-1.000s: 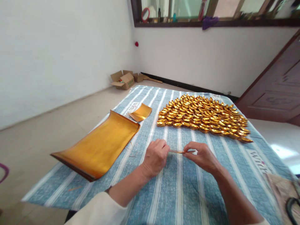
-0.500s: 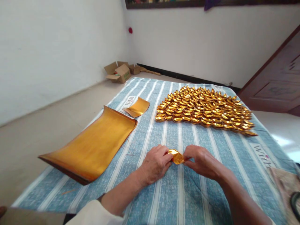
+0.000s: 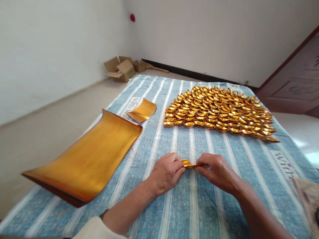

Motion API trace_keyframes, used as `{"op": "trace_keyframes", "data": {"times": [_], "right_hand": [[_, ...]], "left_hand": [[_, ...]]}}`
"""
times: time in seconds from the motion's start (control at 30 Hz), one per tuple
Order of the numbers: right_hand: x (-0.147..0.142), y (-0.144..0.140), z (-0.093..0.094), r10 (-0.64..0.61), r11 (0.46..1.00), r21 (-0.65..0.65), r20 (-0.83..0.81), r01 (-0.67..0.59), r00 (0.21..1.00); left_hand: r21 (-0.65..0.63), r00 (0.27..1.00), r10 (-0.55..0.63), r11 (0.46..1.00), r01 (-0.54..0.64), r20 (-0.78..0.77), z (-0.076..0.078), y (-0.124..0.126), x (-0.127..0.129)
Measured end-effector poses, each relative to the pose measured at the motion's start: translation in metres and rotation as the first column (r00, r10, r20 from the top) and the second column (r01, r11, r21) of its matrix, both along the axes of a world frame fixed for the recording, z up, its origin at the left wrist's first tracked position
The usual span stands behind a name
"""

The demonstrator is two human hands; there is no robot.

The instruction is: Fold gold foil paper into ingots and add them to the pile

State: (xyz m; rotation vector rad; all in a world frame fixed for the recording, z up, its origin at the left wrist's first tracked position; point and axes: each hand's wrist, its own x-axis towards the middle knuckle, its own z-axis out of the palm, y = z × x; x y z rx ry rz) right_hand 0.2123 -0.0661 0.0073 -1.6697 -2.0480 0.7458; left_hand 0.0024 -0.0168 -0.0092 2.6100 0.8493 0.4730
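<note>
Right now both hands, the left hand (image 3: 166, 172) and right hand (image 3: 216, 170), pinch a small gold foil paper (image 3: 187, 163) just in front of the folded gold ingots (image 3: 219, 113), where uneven pulling could tear it.

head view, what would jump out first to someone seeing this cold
The big spread of folded gold paper ingots, packed in rows at the far side of the blue striped cloth, catches the eye first. Next, the large curled stack of gold paper sheets lying to the left. In front, the left hand and right hand pinch one small gold paper piece between them.
</note>
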Motion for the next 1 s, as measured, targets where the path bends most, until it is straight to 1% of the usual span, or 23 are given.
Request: {"op": "trace_keyframes", "data": {"times": [0.07, 0.13, 0.23, 0.3, 0.4, 0.5, 0.6, 0.77, 1.0], "right_hand": [[-0.001, 0.001, -0.002, -0.038, 0.999, -0.011, -0.017, 0.038, 0.999], [-0.002, 0.002, -0.005, -0.074, 0.997, 0.007, -0.025, 0.074, 0.997], [-0.003, 0.002, -0.009, -0.068, 0.996, 0.064, 0.008, 0.068, 0.998], [-0.003, 0.002, -0.009, -0.033, 0.995, 0.096, 0.072, 0.026, 0.997], [-0.004, 0.0, -0.008, 0.008, 0.991, 0.13, 0.216, -0.037, 0.976], [-0.007, -0.001, -0.007, 0.013, 0.981, 0.179, 0.344, -0.079, 0.939], [-0.009, -0.002, -0.008, 0.008, 0.965, 0.235, 0.42, -0.117, 0.907], [-0.011, -0.002, -0.011, -0.011, 0.942, 0.304, 0.449, -0.142, 0.893], [-0.013, -0.002, -0.011, -0.029, 0.941, 0.311, 0.461, -0.131, 0.887]], "left_hand": [[-0.007, 1.0, 0.013, 1.0, -0.013, -0.006, 0.0, 0.0, 0.001], [-0.01, 1.0, 0.026, 1.0, -0.026, 0.007, 0.0, 0.0, 0.002], [-0.027, 0.999, 0.04, 0.999, -0.039, 0.032, -0.002, 0.0, 0.002], [-0.043, 0.998, 0.044, 0.998, -0.042, 0.034, -0.002, -0.001, 0.002], [-0.057, 0.998, 0.056, 0.997, -0.054, 0.029, -0.001, -0.003, 0.003], [-0.06, 0.997, 0.072, 0.996, -0.07, 0.033, 0.0, -0.005, 0.003], [-0.056, 0.995, 0.08, 0.995, -0.077, 0.056, 0.001, -0.006, 0.004], [-0.002, 0.993, 0.079, 0.997, -0.079, 0.085, 0.0, -0.008, 0.004], [0.071, 0.996, 0.08, 0.994, -0.083, 0.048, -0.003, -0.009, 0.004]]}}
